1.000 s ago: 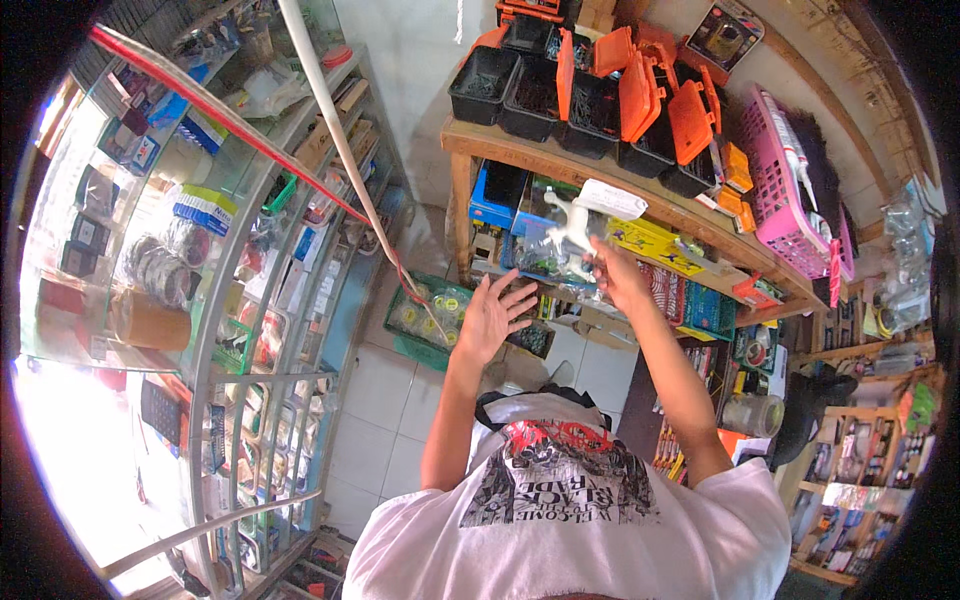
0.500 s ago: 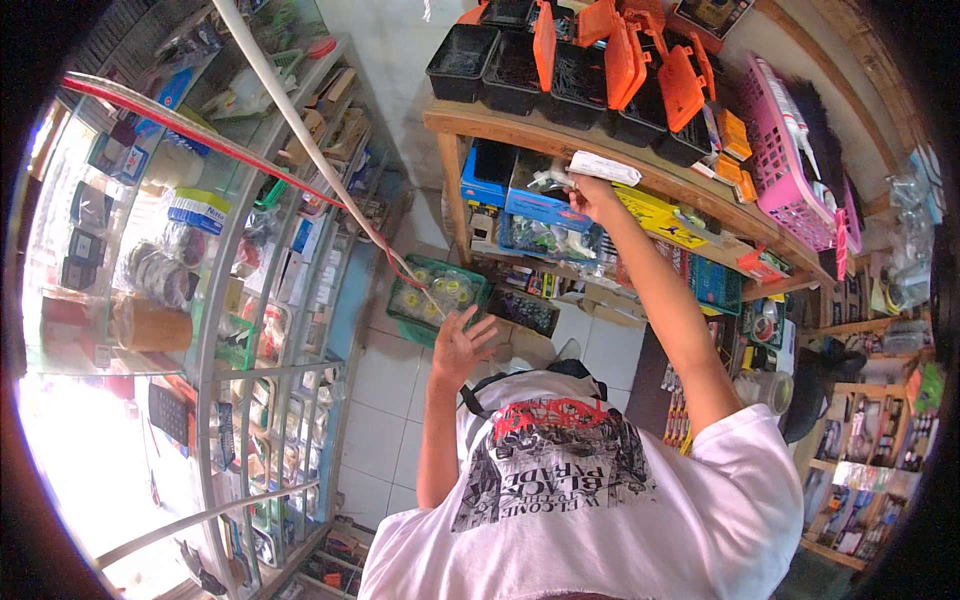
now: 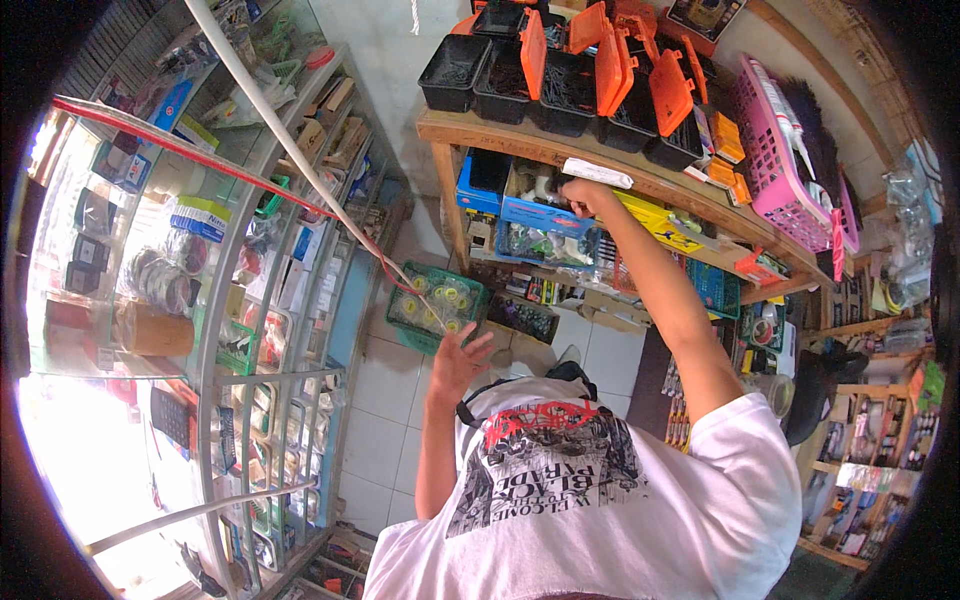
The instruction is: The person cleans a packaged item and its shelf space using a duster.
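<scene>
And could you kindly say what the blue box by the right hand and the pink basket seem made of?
Blue box: probably smooth card, from its flat, printed front; plastic is possible. Pink basket: likely smooth moulded plastic, given its regular holes.

The person's right grip [image 3: 588,198] is at a blue box [image 3: 545,215]; the left grip [image 3: 458,366], fingers spread, hangs near a green basket [image 3: 411,336].

On top of the shelf [image 3: 520,142] before me, bins [image 3: 448,88] stand from the left corner, a basket [image 3: 766,152] toward the right. Under its front edge, a box [image 3: 540,215] lies by my right hand [image 3: 590,198]. On the floor [image 3: 388,425], a crate [image 3: 410,336] sits near my left hand [image 3: 458,366].
</scene>
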{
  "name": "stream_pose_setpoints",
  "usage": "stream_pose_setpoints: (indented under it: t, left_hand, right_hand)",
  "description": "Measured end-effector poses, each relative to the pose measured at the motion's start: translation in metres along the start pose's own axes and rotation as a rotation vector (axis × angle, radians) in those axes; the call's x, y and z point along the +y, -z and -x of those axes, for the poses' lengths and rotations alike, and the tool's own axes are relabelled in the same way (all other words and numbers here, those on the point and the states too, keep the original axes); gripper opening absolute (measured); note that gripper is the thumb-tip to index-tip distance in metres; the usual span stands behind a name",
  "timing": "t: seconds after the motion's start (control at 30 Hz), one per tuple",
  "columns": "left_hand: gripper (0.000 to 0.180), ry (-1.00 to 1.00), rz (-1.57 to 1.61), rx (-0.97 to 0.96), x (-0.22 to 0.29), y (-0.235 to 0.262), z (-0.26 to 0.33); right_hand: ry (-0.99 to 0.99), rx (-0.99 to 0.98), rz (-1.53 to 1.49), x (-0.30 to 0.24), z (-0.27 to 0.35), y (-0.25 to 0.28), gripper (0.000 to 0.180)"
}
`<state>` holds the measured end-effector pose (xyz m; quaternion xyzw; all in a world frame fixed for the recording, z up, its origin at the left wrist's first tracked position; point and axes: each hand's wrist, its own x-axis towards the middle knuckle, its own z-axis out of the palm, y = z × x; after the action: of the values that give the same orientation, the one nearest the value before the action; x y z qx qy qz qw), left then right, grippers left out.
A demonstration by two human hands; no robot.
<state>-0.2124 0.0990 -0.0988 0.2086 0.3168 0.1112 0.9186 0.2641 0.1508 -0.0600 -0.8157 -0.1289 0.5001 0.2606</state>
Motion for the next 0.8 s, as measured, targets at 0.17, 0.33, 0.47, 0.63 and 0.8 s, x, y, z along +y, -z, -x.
stream_pose_setpoints:
  t: [0.17, 0.33, 0.47, 0.63, 0.8]
  left_hand:
    - [0.066, -0.002, 0.004, 0.001, -0.003, 0.001, -0.002]
    - [0.068, -0.022, 0.033, 0.025, -0.003, 0.009, 0.001]
    - [0.072, -0.03, 0.045, 0.051, -0.004, 0.018, 0.004]
    - [0.073, -0.043, 0.077, 0.106, -0.006, 0.03, 0.01]
    - [0.067, -0.004, 0.078, 0.199, -0.011, 0.032, 0.015]
  right_hand:
    - [0.123, 0.178, 0.42, -0.021, 0.052, -0.003, 0.033]
    - [0.748, 0.714, 0.81, -0.011, 0.091, -0.019, 0.048]
    - [0.793, 0.4, 0.404, 0.006, 0.124, -0.021, 0.045]
    - [0.664, 0.052, 0.132, 0.067, 0.147, -0.032, 0.041]
    - [0.159, -0.091, -0.056, 0.149, 0.107, -0.027, 0.043]
